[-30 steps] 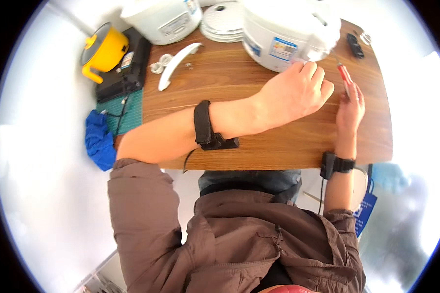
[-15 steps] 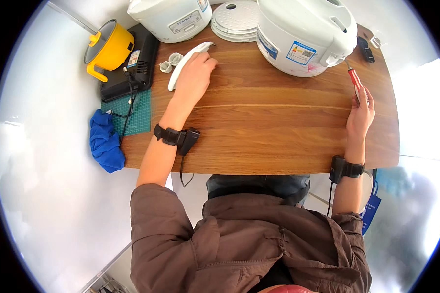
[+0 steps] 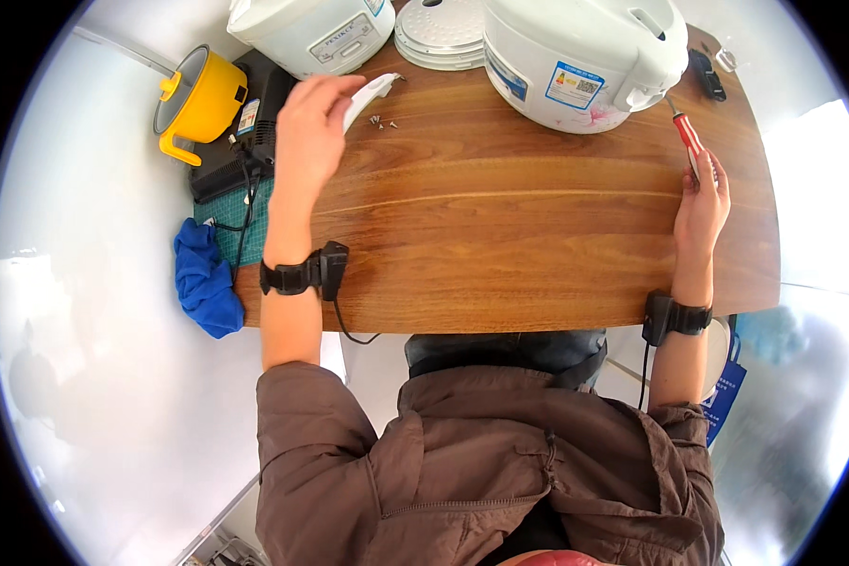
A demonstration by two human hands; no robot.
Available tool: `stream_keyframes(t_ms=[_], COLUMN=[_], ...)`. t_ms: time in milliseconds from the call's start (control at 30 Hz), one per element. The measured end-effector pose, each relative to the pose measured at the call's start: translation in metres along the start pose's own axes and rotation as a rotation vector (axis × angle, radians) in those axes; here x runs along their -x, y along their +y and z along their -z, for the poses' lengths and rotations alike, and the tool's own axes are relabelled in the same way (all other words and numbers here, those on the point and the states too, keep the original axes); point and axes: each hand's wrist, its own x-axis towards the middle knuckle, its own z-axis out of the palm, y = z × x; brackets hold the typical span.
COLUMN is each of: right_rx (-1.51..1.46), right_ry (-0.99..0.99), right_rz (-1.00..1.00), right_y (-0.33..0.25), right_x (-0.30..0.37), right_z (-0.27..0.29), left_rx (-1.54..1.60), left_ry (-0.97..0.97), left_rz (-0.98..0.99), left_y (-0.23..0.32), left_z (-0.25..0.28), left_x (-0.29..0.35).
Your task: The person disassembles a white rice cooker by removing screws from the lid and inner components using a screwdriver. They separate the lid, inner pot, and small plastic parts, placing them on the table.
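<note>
My right hand (image 3: pixel 701 212) grips a red-and-white screwdriver (image 3: pixel 688 137) low on its handle. The screwdriver's shaft points up beside the front of a white rice cooker (image 3: pixel 575 57). Over at the left, my left hand (image 3: pixel 311 132) is raised with fingers apart, thumb away from the index finger. It covers part of a curved white plastic handle piece (image 3: pixel 375 92) lying on the table. Several small screws (image 3: pixel 381 121) lie just right of that piece. Whatever is under the left palm is hidden.
Another white cooker (image 3: pixel 321 38) stands at the back left, beside stacked white perforated discs (image 3: pixel 439 33). A yellow pot (image 3: pixel 203 99) sits on a black appliance (image 3: pixel 245 132) over a green mat (image 3: pixel 226 208). A blue cloth (image 3: pixel 206 283) hangs at the left edge. A black object (image 3: pixel 707 75) lies far right.
My left hand has moved left off the handle piece, uncovering the small screws. It now hides two little white cups seen earlier. My right hand still holds the screwdriver.
</note>
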Motion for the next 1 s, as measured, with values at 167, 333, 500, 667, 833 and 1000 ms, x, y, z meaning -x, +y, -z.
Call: stream_keyframes(t_ms=[167,333,500,667,833,1000], right_rx=[-0.028,-0.207,-0.533,-0.467,-0.201,0.175], right_ry=[0.011,-0.032,-0.230,-0.396,-0.518,-0.448], right_rz=[-0.009,-0.037,-0.207,-0.161,-0.100,0.042], right_y=[-0.002,0.011,0.006,-0.010,-0.012,-0.026], right_x=[-0.001,-0.016,-0.019,0.003,0.021,0.027], right_z=[0.000,0.016,0.021,-0.001,-0.017,-0.044], left_rx=[0.056,0.155,0.175,0.163,-0.030,-0.084], left_ry=[0.007,0.054,0.148,0.224,0.090,0.155], left_rz=[0.028,-0.198,-0.457,-0.591,-0.557,-0.613], left_y=[0.019,0.074,0.118,0.162,0.183,0.180], left_z=[0.017,0.004,-0.022,-0.054,-0.059,-0.074], left_x=[-0.023,-0.048,-0.061,-0.068,-0.077,-0.094])
